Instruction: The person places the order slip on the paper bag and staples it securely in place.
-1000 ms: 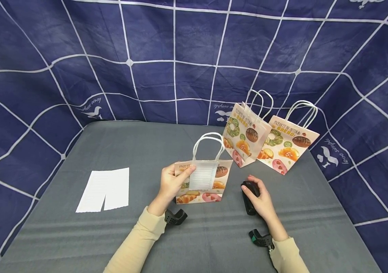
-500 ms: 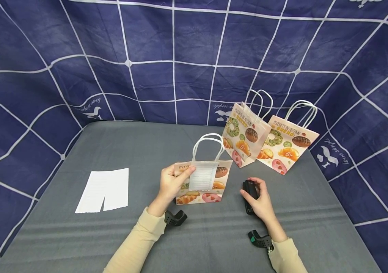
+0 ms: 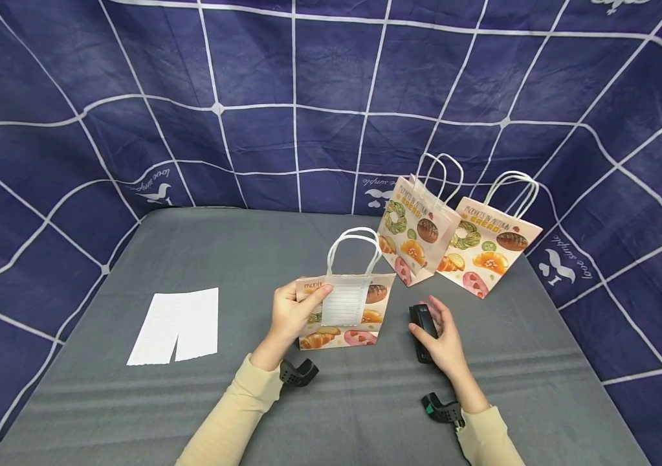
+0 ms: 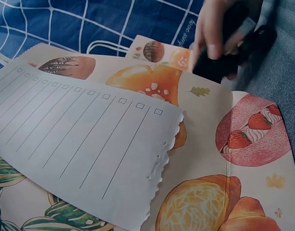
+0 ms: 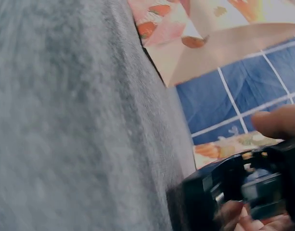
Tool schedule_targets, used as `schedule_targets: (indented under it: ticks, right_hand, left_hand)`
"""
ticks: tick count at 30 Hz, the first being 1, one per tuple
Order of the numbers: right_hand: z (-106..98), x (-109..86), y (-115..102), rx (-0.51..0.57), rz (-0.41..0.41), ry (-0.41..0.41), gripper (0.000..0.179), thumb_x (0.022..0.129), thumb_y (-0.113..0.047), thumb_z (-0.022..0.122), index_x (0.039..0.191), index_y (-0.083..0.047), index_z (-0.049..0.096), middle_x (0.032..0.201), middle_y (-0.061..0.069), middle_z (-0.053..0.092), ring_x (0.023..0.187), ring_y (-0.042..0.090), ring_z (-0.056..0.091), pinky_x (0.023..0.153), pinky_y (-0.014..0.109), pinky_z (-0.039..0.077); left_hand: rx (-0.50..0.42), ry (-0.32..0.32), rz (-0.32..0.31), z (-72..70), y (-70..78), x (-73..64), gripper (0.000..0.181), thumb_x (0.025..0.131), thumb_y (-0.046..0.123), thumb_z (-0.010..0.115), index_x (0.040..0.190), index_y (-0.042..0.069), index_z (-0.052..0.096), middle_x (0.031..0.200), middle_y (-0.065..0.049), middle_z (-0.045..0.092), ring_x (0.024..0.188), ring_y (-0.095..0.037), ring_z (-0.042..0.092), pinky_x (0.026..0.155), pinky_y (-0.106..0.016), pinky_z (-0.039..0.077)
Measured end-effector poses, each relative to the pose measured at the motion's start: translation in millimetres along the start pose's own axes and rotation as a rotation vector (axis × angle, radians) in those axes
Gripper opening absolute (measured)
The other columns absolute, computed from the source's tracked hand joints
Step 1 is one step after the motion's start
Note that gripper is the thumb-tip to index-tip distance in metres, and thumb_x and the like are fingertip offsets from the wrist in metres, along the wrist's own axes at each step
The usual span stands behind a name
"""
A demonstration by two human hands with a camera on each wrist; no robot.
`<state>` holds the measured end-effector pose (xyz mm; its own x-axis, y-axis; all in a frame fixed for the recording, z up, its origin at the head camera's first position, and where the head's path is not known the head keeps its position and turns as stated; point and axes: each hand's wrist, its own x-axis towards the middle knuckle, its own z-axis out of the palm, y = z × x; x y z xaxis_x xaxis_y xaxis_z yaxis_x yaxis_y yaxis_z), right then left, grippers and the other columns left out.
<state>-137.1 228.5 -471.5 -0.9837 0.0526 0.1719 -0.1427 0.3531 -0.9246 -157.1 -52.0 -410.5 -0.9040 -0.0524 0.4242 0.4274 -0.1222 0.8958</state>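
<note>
In the head view my left hand (image 3: 294, 312) holds a small paper bag (image 3: 339, 336) printed with breads, its white twisted handles upward. The left thumb presses a lined paper slip (image 3: 344, 303) flat against the bag's front. A row of small boxes and a torn edge show on the slip (image 4: 89, 130) in the left wrist view. To the right, my right hand (image 3: 446, 340) grips a black stapler (image 3: 424, 330), apart from the bag. The right wrist view shows the stapler (image 5: 190, 202) close up and blurred, with metal parts inside. The left fingers behind the bag are hidden.
Two more printed bags stand at the back right, one bag (image 3: 415, 233) partly in front of the other bag (image 3: 488, 249). White lined paper slips (image 3: 191, 317) lie at the left on the grey table (image 3: 237, 252). A blue gridded cloth (image 3: 261, 77) hangs behind.
The stapler has turned and shifted slightly in my right hand, whose fingers have moved a little around it. My left hand, the bag and the slip stay almost still.
</note>
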Motion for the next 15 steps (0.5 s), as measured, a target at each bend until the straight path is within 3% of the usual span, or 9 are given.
schedule_targets:
  ticks: [3, 5, 10, 15]
  right_hand:
    - [0, 3.0, 2, 0.069, 0.126, -0.019, 0.066, 0.086, -0.005, 0.067, 0.141, 0.003, 0.033, 0.128, 0.026, 0.051, 0.095, -0.005, 0.053, 0.073, 0.015, 0.046]
    - [1, 5.1, 1, 0.123, 0.158, -0.029, 0.060, 0.088, -0.010, 0.065, 0.140, 0.001, 0.037, 0.121, 0.026, 0.054, 0.090, -0.002, 0.057, 0.072, 0.019, 0.049]
    - [4, 9.2, -26, 0.242, 0.026, -0.038, 0.033, 0.094, -0.011, 0.057, 0.124, 0.003, 0.050, 0.085, 0.021, 0.062, 0.067, 0.015, 0.065, 0.061, 0.030, 0.054]
    - [9, 14.9, -65, 0.407, -0.156, -0.093, 0.020, 0.098, -0.007, 0.049, 0.114, 0.004, 0.046, 0.082, 0.007, 0.061, 0.065, 0.018, 0.066, 0.061, 0.033, 0.055]
  left_hand:
    - [0.005, 0.004, 0.003, 0.0, 0.3, 0.0, 0.012, 0.080, -0.009, 0.069, 0.089, -0.015, 0.066, 0.080, -0.026, 0.067, 0.066, -0.014, 0.066, 0.055, -0.033, 0.055]
    - [0.006, 0.007, 0.003, 0.2, 0.6, 0.1, 0.012, 0.079, -0.009, 0.069, 0.089, -0.015, 0.066, 0.079, -0.025, 0.067, 0.066, -0.013, 0.066, 0.055, -0.032, 0.055]
    - [-0.001, 0.013, 0.005, 0.9, 1.4, 0.0, 0.011, 0.079, -0.009, 0.069, 0.089, -0.016, 0.066, 0.078, -0.019, 0.069, 0.065, -0.011, 0.065, 0.055, -0.028, 0.054]
    - [0.002, 0.021, 0.001, 0.7, 1.6, -0.7, 0.012, 0.079, -0.009, 0.069, 0.088, -0.015, 0.067, 0.076, -0.010, 0.070, 0.064, -0.009, 0.064, 0.054, -0.026, 0.053]
